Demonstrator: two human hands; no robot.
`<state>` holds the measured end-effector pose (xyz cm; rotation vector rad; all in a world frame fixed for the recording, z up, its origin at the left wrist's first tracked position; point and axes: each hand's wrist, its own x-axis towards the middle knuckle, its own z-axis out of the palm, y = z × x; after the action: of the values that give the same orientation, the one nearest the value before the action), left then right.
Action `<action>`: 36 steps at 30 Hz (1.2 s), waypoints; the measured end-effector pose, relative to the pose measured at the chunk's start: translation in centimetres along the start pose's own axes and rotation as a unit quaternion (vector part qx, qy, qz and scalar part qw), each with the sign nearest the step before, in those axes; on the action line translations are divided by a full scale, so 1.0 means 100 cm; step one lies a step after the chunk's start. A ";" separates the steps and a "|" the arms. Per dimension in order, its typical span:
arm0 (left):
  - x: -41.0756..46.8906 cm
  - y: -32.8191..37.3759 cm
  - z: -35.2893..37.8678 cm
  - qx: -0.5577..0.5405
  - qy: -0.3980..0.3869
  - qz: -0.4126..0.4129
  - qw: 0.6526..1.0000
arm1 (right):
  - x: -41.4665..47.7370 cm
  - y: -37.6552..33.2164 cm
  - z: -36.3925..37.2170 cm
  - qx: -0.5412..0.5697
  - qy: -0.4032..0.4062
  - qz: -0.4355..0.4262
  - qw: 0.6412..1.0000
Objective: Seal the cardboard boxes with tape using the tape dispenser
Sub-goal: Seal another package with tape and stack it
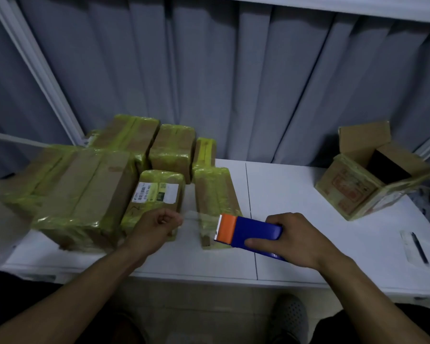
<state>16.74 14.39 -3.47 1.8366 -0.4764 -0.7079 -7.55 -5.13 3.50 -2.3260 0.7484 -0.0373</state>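
The tape dispenser is gripped by the right hand; a clear strip is seemingly pinched by the left hand. Slackened, it could be stuck to itself.

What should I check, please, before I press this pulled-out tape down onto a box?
1. The right hand grips the tape dispenser: ok.
2. The left hand pinches the tape by its end: ok.
3. The tape is free of twists: cannot tell, blurred.
4. The open box has its flaps folded shut: not ok.
5. The tape is lined up over the open box: not ok; it hangs by the wrapped boxes.
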 end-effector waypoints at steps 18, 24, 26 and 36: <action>0.012 -0.052 0.029 -0.103 0.042 -0.095 0.989 | 0.039 -0.032 0.029 -0.214 0.040 0.090 0.972; 0.014 -0.059 0.055 -0.093 0.051 -0.074 0.992 | 0.051 -0.034 0.030 -0.236 0.024 0.123 0.964; 0.020 -0.063 0.062 -0.105 0.054 -0.085 0.989 | 0.053 -0.034 0.030 -0.233 0.016 0.129 0.964; 0.034 -0.068 0.091 -0.084 0.043 -0.102 0.990 | 0.054 -0.025 0.031 -0.203 0.003 0.142 0.969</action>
<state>13.15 8.36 -13.06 1.7627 -0.1670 -0.7784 -1.10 -4.64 1.73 -2.5711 1.1764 0.2593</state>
